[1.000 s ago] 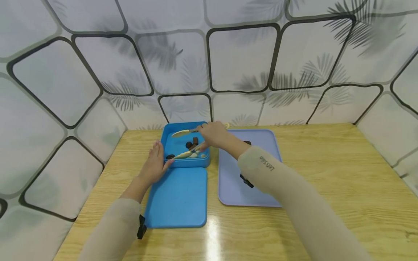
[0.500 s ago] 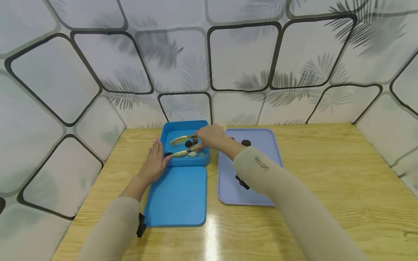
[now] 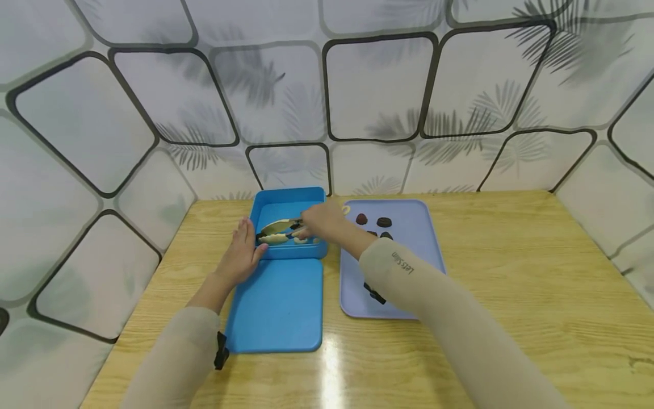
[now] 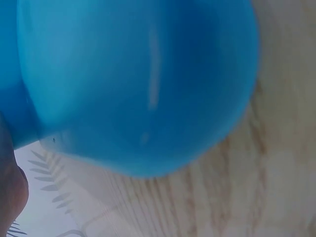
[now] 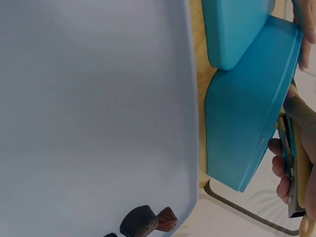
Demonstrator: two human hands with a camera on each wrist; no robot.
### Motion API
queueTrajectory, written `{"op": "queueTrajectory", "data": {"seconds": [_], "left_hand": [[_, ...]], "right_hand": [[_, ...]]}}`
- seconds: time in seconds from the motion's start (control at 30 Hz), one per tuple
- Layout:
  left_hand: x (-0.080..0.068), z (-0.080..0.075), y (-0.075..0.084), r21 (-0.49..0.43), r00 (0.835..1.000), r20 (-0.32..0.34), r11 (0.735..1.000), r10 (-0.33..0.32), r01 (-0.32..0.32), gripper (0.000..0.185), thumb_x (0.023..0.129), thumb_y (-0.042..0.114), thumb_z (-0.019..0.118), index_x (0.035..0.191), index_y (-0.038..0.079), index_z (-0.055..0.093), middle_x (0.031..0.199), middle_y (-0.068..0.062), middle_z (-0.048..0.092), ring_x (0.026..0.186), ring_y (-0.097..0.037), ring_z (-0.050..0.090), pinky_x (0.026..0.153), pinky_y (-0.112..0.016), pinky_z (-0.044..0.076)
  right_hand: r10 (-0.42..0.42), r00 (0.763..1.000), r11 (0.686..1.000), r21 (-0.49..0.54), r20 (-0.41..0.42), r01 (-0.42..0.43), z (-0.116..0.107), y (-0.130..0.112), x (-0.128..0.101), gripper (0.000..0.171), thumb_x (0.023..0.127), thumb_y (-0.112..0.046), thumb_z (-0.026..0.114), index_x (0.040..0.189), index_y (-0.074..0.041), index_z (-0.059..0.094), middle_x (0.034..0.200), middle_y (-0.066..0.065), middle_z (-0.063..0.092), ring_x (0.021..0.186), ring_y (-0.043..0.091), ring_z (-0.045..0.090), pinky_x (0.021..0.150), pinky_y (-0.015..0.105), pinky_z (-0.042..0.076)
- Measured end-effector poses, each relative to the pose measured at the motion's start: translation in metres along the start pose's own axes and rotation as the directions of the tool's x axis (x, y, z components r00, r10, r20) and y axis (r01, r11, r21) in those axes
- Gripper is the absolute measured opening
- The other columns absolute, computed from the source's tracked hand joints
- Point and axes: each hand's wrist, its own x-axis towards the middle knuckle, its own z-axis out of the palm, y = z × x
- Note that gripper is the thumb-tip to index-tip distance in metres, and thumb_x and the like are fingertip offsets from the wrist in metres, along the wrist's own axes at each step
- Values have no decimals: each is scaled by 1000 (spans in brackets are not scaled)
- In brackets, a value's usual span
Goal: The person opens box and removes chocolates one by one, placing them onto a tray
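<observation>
In the head view my right hand (image 3: 323,220) grips a pair of tongs (image 3: 276,227) with cream tips, reaching into the blue box (image 3: 288,196). Those tips lie close together beside a dark chocolate-like piece (image 3: 261,235) in the front left corner; whether they pinch it, I cannot tell. Pale pieces (image 3: 300,240) lie in the box near the hand, which hides part of the inside. My left hand (image 3: 240,253) rests with straight fingers against the box's left side. In the right wrist view the tongs (image 5: 297,170) sit between my curled fingers and palm.
A blue lid (image 3: 276,307) lies flat in front of the box. To the right is a lavender tray (image 3: 352,295) bearing several dark chocolate-like pieces (image 3: 384,222), partly behind my right sleeve. The wooden table (image 3: 536,272) meets a patterned wall (image 3: 378,91) at the back.
The tongs' tips have come closer together and shifted left, toward the dark piece in the box's corner. My right forearm moved slightly left, uncovering more pieces on the tray. The left hand stays put.
</observation>
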Motion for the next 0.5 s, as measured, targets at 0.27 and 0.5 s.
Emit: {"op": "queueTrajectory", "data": {"seconds": [0.27,0.5], "left_hand": [[0,-2,1,0,1000,18,1000,-13,13,76,103,39,31,143,-18,2,153,-33,0,142,-45,-1,115,-54,7],[2,1,0,-7,1000,15,1000,-27,27,71,103,30,37,142,-19,3,152,-34,0,142,-45,0,115,-54,7]], "right_hand": [[11,999,1000,9,-31,-11,-1,6,-5,41,87,-57,56,82,-17,60,64,-6,49,55,8,43,43,22,31],[35,995,999,6,-94,-35,3,21,-13,42,86,-57,58,92,-16,64,71,-4,57,58,9,47,42,23,33]]}}
